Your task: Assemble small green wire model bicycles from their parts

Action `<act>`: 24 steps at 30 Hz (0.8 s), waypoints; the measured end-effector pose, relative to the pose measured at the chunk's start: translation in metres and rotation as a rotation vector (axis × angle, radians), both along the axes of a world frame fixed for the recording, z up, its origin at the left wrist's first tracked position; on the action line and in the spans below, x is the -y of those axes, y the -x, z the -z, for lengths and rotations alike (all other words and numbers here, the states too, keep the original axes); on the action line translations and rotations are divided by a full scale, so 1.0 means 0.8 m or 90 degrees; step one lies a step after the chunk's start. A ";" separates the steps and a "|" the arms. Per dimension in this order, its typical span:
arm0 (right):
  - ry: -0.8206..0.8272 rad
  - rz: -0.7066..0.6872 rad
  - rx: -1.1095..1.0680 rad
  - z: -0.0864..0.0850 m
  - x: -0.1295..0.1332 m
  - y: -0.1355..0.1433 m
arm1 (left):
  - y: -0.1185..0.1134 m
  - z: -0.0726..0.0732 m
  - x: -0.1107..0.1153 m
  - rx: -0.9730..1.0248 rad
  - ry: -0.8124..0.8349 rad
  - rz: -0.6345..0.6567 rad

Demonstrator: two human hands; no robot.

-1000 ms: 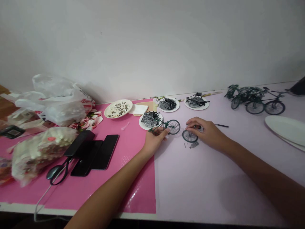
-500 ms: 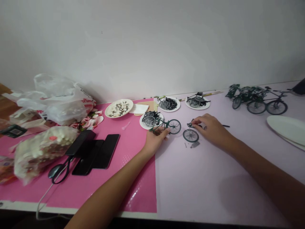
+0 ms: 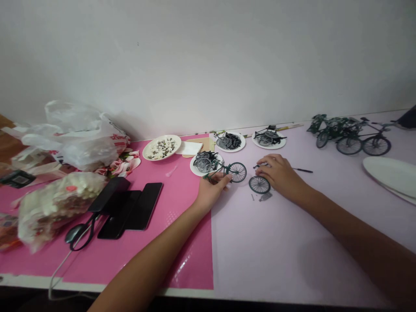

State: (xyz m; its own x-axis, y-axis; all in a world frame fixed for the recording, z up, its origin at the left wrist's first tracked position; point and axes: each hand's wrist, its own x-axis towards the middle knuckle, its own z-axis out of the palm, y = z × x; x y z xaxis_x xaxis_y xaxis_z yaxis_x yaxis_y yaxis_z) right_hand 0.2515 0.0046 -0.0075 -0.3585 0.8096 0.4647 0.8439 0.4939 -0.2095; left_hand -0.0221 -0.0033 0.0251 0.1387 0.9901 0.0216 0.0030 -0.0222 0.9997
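My left hand (image 3: 211,190) is closed on a dark green model bicycle frame with one spoked wheel (image 3: 237,172) at its right end. To the right, my right hand (image 3: 276,173) is over a small dark part on the lilac surface; its fingertips are bent down and what they grip, if anything, is too small to name. A loose spoked wheel (image 3: 259,184) lies just below those fingertips. Below it are a small grey part (image 3: 265,196) and a tiny pin. A thin black tool (image 3: 303,170) lies behind my right hand.
Three plates of black parts (image 3: 230,149) stand toward the wall, beside a bowl of small pieces (image 3: 148,152). Assembled model bicycles (image 3: 377,145) and white oval plates (image 3: 390,171) are at right. Phones (image 3: 144,208), a cable and plastic bags (image 3: 87,138) lie at left.
My right hand has shifted slightly left and down, its fingers now covering more of the small dark part near the loose wheel. My left hand keeps its hold on the bicycle.
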 end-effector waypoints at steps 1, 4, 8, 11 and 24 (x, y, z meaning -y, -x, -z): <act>0.000 0.007 -0.006 0.001 -0.001 0.000 | 0.000 0.000 0.000 -0.001 0.000 0.000; 0.011 0.007 -0.043 0.003 -0.003 0.001 | 0.000 0.001 0.000 -0.006 0.001 -0.001; 0.031 -0.014 -0.120 0.000 -0.001 0.006 | 0.001 0.001 0.000 -0.007 -0.004 0.000; 0.040 -0.005 -0.159 -0.005 0.004 0.012 | 0.001 0.000 0.000 -0.006 -0.005 0.001; 0.096 0.000 -0.322 -0.028 0.030 0.034 | 0.000 0.006 -0.003 0.006 -0.008 0.002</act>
